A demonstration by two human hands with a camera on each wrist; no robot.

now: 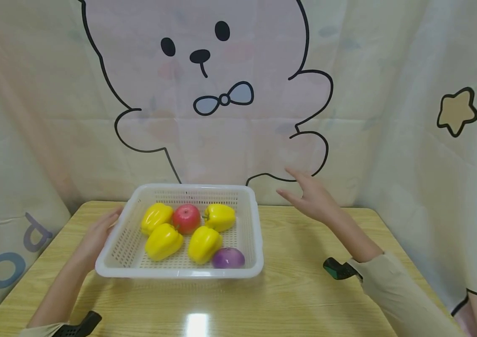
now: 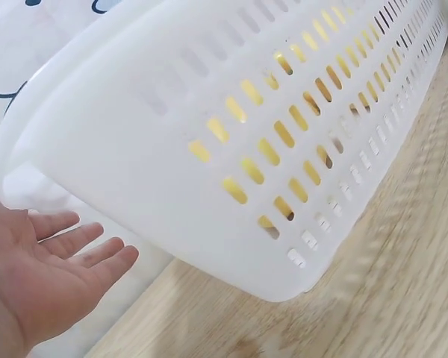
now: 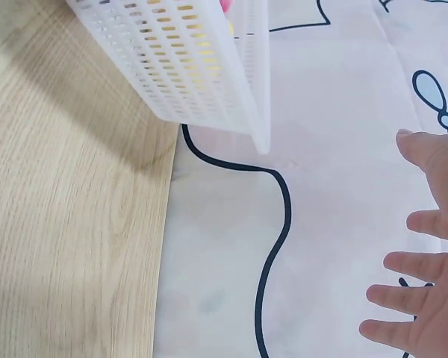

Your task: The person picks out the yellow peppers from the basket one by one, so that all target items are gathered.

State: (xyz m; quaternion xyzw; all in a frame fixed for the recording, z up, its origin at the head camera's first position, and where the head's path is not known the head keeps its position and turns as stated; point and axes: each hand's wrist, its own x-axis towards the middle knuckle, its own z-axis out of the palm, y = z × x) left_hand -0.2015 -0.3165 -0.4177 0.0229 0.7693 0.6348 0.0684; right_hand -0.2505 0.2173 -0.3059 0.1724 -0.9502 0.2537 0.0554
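Observation:
A white plastic basket [image 1: 238,273] with slotted walls stands on the table in the head view. In it lie several yellow bell peppers [image 1: 164,242], a red apple-like fruit [image 1: 186,219] and a smooth purple round thing [image 1: 228,258] in the near right corner. My left hand [image 1: 97,236] is at the basket's left side. The left wrist view shows that hand's fingers [image 2: 97,257] loosely extended beside the basket wall, just under the rim. Off to the right of the basket, my right hand [image 1: 312,199] hovers in the air with fingers spread, holding nothing.
The wooden table [image 1: 297,299] ends just behind the basket. A pale curtain [image 1: 369,140] with a cartoon bear print hangs behind it and along both sides. Dark wrist straps [image 1: 339,269] sit at both sleeves.

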